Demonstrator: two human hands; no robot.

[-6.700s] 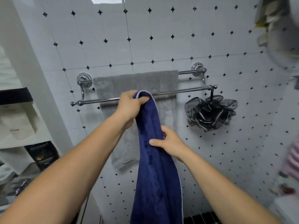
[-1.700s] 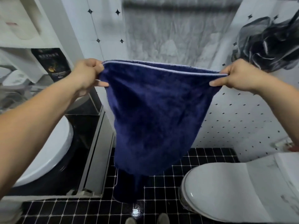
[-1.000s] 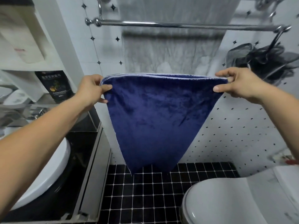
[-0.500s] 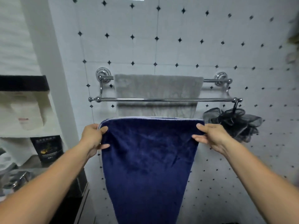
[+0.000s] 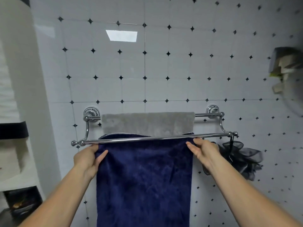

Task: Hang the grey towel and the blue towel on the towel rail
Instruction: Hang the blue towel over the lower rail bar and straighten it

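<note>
A chrome double towel rail (image 5: 211, 135) is fixed to the tiled wall. The grey towel (image 5: 147, 123) hangs over its back bar. The blue towel (image 5: 144, 181) is spread wide, with its top edge risen just behind and above the front bar. My left hand (image 5: 87, 158) grips the blue towel's left edge below the bar. My right hand (image 5: 204, 152) holds its right edge, fingers partly extended. The towel's lower part hangs down out of view.
A dark mesh bath sponge (image 5: 241, 159) hangs from the front bar's right end, close to my right hand. White shelves with a dark box (image 5: 21, 200) stand at the left. A blurred object (image 5: 288, 74) juts in at the upper right.
Both hands have raised the spread blue towel from below the rail up to the front bar; its top edge now shows behind that bar.
</note>
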